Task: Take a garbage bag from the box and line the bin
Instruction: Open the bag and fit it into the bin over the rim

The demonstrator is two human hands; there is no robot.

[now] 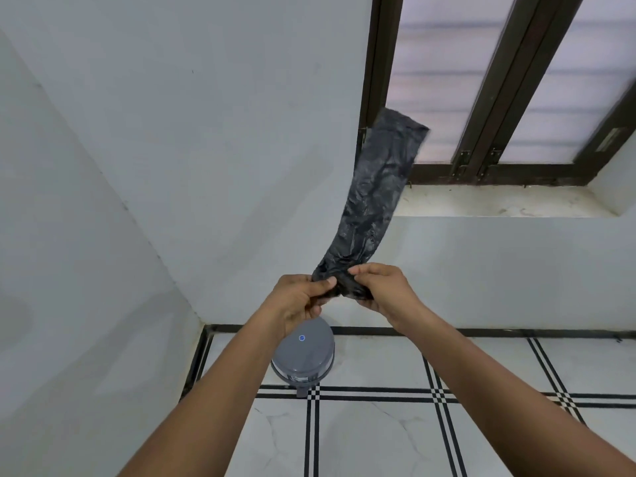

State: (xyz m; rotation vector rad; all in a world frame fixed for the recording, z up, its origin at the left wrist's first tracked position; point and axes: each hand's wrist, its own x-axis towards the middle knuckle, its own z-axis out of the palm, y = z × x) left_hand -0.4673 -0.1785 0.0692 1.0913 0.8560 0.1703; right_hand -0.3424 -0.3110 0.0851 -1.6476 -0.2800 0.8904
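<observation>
A black garbage bag (pixel 375 187), still folded into a long strip, stretches up and away from my hands toward the window. My left hand (pixel 299 297) pinches its near end between thumb and fingers. My right hand (pixel 382 287) pinches the same end just to the right, the two hands almost touching. Below my left hand, on the floor by the wall, stands a grey round pedal bin (pixel 304 356) with its lid closed and a small blue sticker on top. The box is not in view.
White walls meet in a corner at the left. A dark-framed window (pixel 481 98) with a stone sill (pixel 499 201) is at the upper right. The floor (pixel 378 435) is white tile with black line borders.
</observation>
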